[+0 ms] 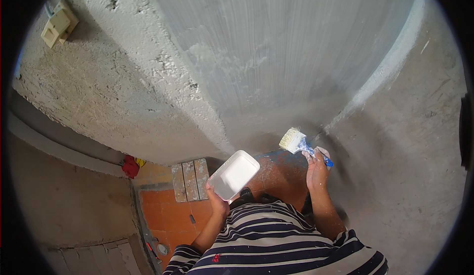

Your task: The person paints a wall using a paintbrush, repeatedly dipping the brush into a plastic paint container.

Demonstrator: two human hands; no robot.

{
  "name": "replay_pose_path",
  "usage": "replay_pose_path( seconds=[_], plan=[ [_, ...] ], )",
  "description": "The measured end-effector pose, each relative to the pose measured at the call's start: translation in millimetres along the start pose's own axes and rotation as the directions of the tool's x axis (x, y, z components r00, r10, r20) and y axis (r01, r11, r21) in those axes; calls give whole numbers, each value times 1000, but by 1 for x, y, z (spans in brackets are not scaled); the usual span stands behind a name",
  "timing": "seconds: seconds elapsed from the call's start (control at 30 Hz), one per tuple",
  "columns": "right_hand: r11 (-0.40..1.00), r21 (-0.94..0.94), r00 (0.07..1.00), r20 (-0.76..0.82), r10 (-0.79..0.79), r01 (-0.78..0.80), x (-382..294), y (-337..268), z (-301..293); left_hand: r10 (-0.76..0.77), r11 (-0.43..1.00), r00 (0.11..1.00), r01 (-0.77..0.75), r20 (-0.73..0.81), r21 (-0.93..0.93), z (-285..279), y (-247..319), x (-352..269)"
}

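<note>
In my left hand [217, 201] is a white rectangular plastic tub [234, 175], gripped at its near left end, with white paint lying inside it. My right hand [318, 169] holds a wide paintbrush [304, 148] by its blue, paint-spotted handle. The pale bristles point up and left, towards the wall, and the ferrule is coated in white. Brush and tub are apart, the brush to the right. Ahead rises a wall panel [281, 45] with streaky grey-white brush marks. White specks dot my right hand and forearm.
A slatted wooden stool [190, 180] stands left of the tub on the orange tiled floor [170, 215]. Bare plaster wall [400, 171] closes in on the right. A cream electrical socket box [60, 23] is at upper left. Red cloth [130, 167] lies by the left ledge.
</note>
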State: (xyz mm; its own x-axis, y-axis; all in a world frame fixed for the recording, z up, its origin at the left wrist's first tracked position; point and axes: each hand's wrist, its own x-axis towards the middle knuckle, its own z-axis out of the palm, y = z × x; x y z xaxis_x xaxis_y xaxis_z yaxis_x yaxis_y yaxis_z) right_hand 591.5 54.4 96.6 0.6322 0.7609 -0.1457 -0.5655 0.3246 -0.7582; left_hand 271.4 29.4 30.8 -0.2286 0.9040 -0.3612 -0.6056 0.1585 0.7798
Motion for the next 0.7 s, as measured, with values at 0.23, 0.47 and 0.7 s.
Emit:
replay_pose_path(
  seconds=[0.23,0.47,0.7],
  plan=[
    [998,19,998,32,-54,53,-14,-6,-10,-30,999,998,29,54,22,1,-48,13],
    [997,-72,985,165,52,-40,-25,-21,6,-105,994,982,105,156,9,-1,-50,33],
    [965,-243,922,342,179,-98,-56,4,57,-27,999,990,22,135,42,-1,1,40]
  ],
)
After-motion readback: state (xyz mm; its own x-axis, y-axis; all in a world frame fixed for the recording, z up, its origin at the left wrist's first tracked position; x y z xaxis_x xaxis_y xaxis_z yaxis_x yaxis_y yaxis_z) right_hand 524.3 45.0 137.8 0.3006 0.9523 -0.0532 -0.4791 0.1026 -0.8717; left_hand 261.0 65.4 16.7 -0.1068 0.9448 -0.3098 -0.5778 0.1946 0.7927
